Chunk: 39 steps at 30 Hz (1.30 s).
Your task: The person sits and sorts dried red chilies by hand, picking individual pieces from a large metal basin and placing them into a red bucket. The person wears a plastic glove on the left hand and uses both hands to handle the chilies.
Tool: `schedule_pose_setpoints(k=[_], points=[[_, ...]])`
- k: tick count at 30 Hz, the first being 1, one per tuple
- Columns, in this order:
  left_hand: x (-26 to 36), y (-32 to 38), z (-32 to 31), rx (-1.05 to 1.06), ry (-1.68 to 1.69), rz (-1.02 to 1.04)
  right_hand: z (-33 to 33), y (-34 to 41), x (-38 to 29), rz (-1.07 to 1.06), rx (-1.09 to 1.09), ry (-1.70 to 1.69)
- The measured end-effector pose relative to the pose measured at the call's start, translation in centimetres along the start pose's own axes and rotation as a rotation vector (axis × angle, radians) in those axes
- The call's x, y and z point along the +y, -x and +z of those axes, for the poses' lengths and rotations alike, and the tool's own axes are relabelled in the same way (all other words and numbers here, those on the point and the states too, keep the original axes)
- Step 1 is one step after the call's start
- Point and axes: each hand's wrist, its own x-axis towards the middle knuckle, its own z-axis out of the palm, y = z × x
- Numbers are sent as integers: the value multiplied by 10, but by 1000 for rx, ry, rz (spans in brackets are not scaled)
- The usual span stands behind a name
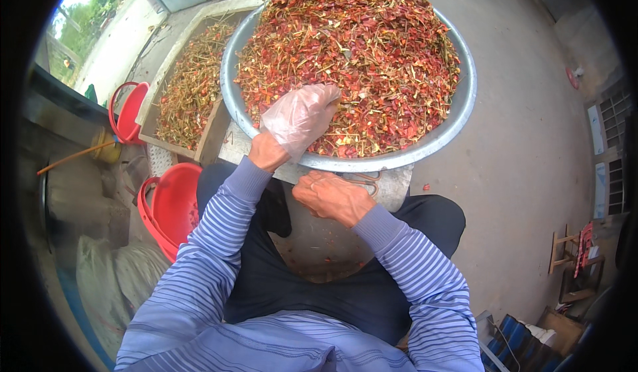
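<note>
A large round metal basin [461, 118] stands before me, heaped above its rim with dried red chilli pieces and stems [359, 58]. My left hand [303, 115] wears a thin clear plastic glove and rests over the near left part of the heap. Its fingers curl down, and a small yellowish bit shows by the fingertips. Below the basin's near rim is my right hand [331, 195], bare and curled, its fingertips hidden. Just beside it, looped brown metal handles [370, 181], probably of scissors, lie on the pale board [394, 185] under the basin.
A wooden tray [212, 133] of stems and chilli bits adjoins the basin's left side. Two red plastic baskets [174, 197] [134, 110] stand at left, near pale sacks [117, 267]. An orange stick [75, 158] juts out there. Small wooden stools [565, 252] stand far right.
</note>
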Motion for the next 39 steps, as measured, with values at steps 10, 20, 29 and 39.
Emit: schedule_pose_setpoints(k=[10,20,29,39], points=[[-5,2,21,25,-149,-56,1,2,4,-25,22,-72],[-1,-4,21,-6,-183,-20,-2,3,1,-2,-7,-31],[2,-3,-18,27,495,-245,0,0,2,-9,13,-62],[-95,29,-90,606,31,-190,-11,-2,0,17,-146,-114]])
